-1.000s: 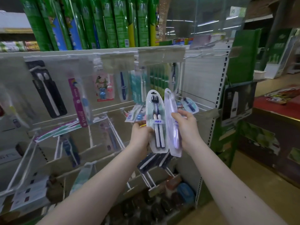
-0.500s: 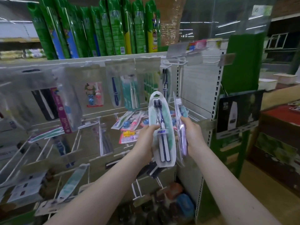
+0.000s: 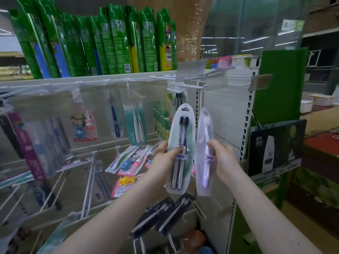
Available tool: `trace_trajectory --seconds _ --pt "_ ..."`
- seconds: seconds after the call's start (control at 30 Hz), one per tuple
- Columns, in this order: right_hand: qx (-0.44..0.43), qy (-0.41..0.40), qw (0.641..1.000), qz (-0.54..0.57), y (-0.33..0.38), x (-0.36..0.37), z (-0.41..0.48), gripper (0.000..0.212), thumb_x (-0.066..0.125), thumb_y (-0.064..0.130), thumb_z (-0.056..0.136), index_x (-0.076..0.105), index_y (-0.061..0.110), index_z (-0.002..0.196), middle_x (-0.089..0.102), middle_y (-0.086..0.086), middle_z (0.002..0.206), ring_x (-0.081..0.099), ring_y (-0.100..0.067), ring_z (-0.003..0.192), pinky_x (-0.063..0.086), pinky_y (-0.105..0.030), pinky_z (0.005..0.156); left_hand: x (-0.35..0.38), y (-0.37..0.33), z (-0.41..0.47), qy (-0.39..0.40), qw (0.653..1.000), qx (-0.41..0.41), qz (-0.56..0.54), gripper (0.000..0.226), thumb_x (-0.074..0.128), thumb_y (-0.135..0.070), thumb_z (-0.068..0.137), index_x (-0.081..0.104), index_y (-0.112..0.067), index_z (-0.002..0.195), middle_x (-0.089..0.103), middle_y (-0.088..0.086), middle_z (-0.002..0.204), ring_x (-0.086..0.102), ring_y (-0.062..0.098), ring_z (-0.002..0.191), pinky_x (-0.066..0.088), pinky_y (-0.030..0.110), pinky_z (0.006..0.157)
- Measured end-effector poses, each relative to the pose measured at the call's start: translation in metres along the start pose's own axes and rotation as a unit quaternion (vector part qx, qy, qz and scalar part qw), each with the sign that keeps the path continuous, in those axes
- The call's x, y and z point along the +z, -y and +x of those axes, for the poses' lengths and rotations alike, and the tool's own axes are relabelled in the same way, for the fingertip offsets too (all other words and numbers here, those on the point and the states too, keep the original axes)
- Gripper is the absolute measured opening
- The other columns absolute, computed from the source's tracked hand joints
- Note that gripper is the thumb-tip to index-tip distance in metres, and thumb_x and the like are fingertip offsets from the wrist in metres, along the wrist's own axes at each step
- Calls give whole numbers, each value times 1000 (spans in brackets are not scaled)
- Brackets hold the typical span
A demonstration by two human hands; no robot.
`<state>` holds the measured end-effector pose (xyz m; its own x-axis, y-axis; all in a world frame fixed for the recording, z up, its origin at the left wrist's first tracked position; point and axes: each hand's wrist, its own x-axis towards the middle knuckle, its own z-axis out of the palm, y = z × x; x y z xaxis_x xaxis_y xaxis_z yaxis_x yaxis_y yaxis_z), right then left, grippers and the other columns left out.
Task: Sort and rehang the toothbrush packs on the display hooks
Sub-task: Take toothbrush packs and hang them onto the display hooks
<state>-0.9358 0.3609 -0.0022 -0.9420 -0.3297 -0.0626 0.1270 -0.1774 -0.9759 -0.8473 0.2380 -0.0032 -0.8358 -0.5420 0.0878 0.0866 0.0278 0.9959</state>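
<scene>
My left hand grips a twin toothbrush pack with dark bristles and a green-white card, held upright. To its right my right hand holds a clear pack with a lilac toothbrush, also upright. Both packs are raised just under the white display hooks at the top right of the rack. A dark twin pack hangs on the hook right behind the top of my left pack. More toothbrush packs hang along the upper row to the left.
Loose packs lie on the lower slanted hooks, and dark packs hang below my hands. Green spray cans line the shelf above. Metal price-tag plates stick out at the hook ends. A green display stand stands at the right.
Both hands have risen with their packs toward the top-right hooks. The lilac pack has turned from edge-on to face me, and my view has tilted upward.
</scene>
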Motion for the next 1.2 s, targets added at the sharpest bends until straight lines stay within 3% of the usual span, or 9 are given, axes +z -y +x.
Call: trace_trajectory --seconds 0.07,0.17,0.3,0.4,0.63,0.73,0.83,1.03,1.2 --pt "1 -6 1000 6 -1 -10 14 44 60 31 71 56 7 108 57 -12 100 55 -28 90 46 -42 78 8 0 9 -9 1000 6 19 15 58 -16 91 59 -14 106 68 0 84 65 10 63 48 18 49" --pt "7 -6 1000 7 0 -23 32 15 45 23 86 55 12 84 51 -8 81 48 -22 75 41 -36 71 22 2 18 -32 999 5 23 14 58 -16 91 60 -13 105 68 2 83 65 15 66 48 20 49" --pt "22 23 1000 -1 1 -49 64 32 33 26 98 60 17 83 56 -4 69 52 -21 66 42 -33 64 54 7 29 -72 997 4 14 13 58 -17 91 61 -16 103 70 -1 82 66 16 67 49 25 53" --pt "15 65 998 -10 11 -66 76 34 37 19 99 62 16 76 55 1 52 52 -14 50 38 -27 54 81 7 34 -106 994 8 -10 8 56 -16 91 62 -18 97 69 -4 74 64 12 61 47 22 51" --pt "25 141 990 4 37 -104 102 27 40 18 99 66 14 91 58 -4 71 51 -16 57 41 -28 53 149 -2 39 -193 980 33 -31 17 54 -20 92 62 -12 106 69 4 88 65 18 72 49 27 57" --pt "38 179 983 8 41 -112 103 29 42 19 98 66 15 83 60 -3 69 50 -14 49 42 -26 48 164 -3 37 -221 974 32 -38 12 55 -20 92 62 -14 101 67 0 81 63 15 69 48 26 56" --pt "45 197 979 -8 45 -114 105 27 47 25 95 68 11 84 59 4 55 54 -14 54 41 -26 55 172 -3 35 -243 968 31 -45 8 57 -17 91 61 -14 97 65 -1 79 61 14 67 47 25 56" --pt "42 233 972 -15 48 -112 105 25 49 27 95 71 18 87 65 1 67 60 -17 66 45 -30 61 170 -2 37 -257 965 36 -43 9 57 -13 90 61 -11 98 68 -1 78 64 14 65 53 30 61" --pt "25 275 961 8 53 -96 102 22 51 18 93 68 10 81 58 5 48 54 -7 40 43 -20 44 156 -8 41 -224 971 81 -19 9 54 -11 92 60 -10 98 68 -10 65 64 3 55 51 18 48"
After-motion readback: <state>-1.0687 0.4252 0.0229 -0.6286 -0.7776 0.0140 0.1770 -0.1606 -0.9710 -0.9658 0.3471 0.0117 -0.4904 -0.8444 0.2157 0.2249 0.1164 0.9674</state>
